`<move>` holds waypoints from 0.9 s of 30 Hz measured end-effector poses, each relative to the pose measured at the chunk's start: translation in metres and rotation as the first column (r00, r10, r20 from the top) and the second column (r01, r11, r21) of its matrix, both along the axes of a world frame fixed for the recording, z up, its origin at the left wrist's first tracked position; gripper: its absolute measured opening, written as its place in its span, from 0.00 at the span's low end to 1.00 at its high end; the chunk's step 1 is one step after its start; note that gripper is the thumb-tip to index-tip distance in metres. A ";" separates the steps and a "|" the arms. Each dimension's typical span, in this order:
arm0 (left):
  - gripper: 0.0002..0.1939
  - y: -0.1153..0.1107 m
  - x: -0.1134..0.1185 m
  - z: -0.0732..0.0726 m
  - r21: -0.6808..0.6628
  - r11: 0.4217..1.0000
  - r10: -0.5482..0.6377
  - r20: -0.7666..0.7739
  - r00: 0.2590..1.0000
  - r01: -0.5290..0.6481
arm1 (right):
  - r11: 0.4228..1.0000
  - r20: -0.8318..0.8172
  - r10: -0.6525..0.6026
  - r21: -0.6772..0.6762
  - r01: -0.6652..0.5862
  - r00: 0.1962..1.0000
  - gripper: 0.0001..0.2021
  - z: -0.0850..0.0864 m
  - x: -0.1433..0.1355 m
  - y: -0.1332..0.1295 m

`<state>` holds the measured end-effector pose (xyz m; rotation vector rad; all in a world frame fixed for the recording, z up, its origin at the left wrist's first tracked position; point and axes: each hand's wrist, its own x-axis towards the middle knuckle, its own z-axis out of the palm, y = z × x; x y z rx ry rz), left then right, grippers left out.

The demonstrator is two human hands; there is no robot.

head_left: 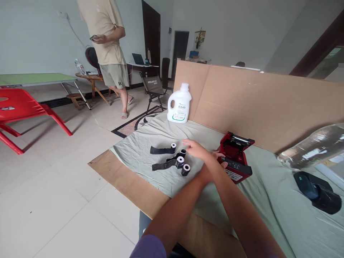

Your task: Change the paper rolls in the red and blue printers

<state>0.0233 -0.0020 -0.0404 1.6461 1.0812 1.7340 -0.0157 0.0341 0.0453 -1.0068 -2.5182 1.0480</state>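
Observation:
My arms cross, with the right forearm over the left. At the left side of a red and black receipt printer (234, 172), my left hand (218, 155) closes its fingers on the casing edge; the wrist is partly hidden. The printer's lid stands raised, showing a red hollow inside. My right hand (195, 148) reaches out to the left, fingers extended and apart, just above and beside several small black paper rolls with white cores. A front roll (185, 170) stands upright. Another roll (173, 147) has a black strip unrolled to the left, as does a middle roll (180, 161).
A white detergent bottle (179, 105) stands behind the rolls against a cardboard wall (242, 96). A black device (318, 191) and a clear plastic-wrapped package (314, 145) lie to the right. A person (106, 39) holding a phone stands beyond, near a red chair (24, 111).

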 end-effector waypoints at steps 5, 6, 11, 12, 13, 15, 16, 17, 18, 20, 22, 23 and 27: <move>0.14 -0.008 -0.003 0.008 -0.032 0.999 -0.025 0.016 1.000 0.025 | 0.999 0.036 0.046 -0.019 -0.045 0.998 0.23 0.004 -0.044 0.005; 0.14 -0.010 -0.003 0.009 -0.044 0.999 -0.031 0.018 0.999 0.032 | 0.999 0.047 0.052 -0.016 -0.051 0.998 0.19 0.002 -0.053 0.005; 0.14 -0.010 -0.005 0.010 -0.087 0.995 -0.047 -0.011 0.999 0.046 | 1.000 -0.037 0.024 -0.001 -0.024 0.999 0.07 -0.008 -0.065 -0.001; 0.14 -0.009 -0.005 0.009 -0.091 0.995 -0.043 -0.017 0.999 0.041 | 1.000 -0.090 0.010 -0.015 -0.012 0.996 0.08 -0.007 -0.060 -0.004; 0.14 -0.007 -0.004 0.009 -0.088 0.996 -0.034 -0.019 0.999 0.032 | 0.999 -0.163 -0.013 -0.047 0.005 0.987 0.11 -0.005 -0.053 -0.006; 0.15 -0.005 -0.003 0.007 -0.061 0.998 -0.022 -0.023 0.999 0.021 | 0.985 -0.323 -0.086 -0.167 0.033 0.943 0.20 0.004 -0.031 -0.015; 0.14 -0.005 -0.003 0.007 -0.056 0.998 -0.020 -0.025 0.999 0.018 | 0.970 -0.388 -0.131 -0.242 0.036 0.912 0.24 0.011 -0.018 -0.020; 0.13 -0.005 -0.003 0.008 -0.065 0.998 -0.019 -0.025 1.000 0.017 | 0.950 -0.432 -0.173 -0.311 0.034 0.885 0.28 0.018 -0.002 -0.026; 0.12 -0.006 -0.003 0.008 -0.089 0.996 -0.021 -0.026 0.999 0.018 | 0.931 -0.452 -0.205 -0.363 0.031 0.868 0.29 0.027 0.014 -0.032; 0.11 -0.008 -0.003 0.008 -0.153 0.988 -0.028 -0.029 0.999 0.023 | 0.903 -0.466 -0.257 -0.428 0.039 0.847 0.29 0.043 0.049 -0.042; 0.09 -0.011 -0.004 0.008 -0.195 0.980 -0.034 -0.017 0.999 0.030 | 0.880 -0.452 -0.301 -0.471 0.062 0.840 0.26 0.056 0.084 -0.048; 0.10 -0.013 -0.004 0.007 -0.203 0.978 -0.046 -0.006 0.999 0.044 | 0.869 -0.441 -0.318 -0.489 0.072 0.839 0.25 0.061 0.101 -0.049; 0.13 -0.019 -0.006 0.005 -0.217 0.975 -0.045 -0.003 0.999 0.043 | 0.837 -0.398 -0.356 -0.539 0.098 0.846 0.26 0.068 0.154 -0.046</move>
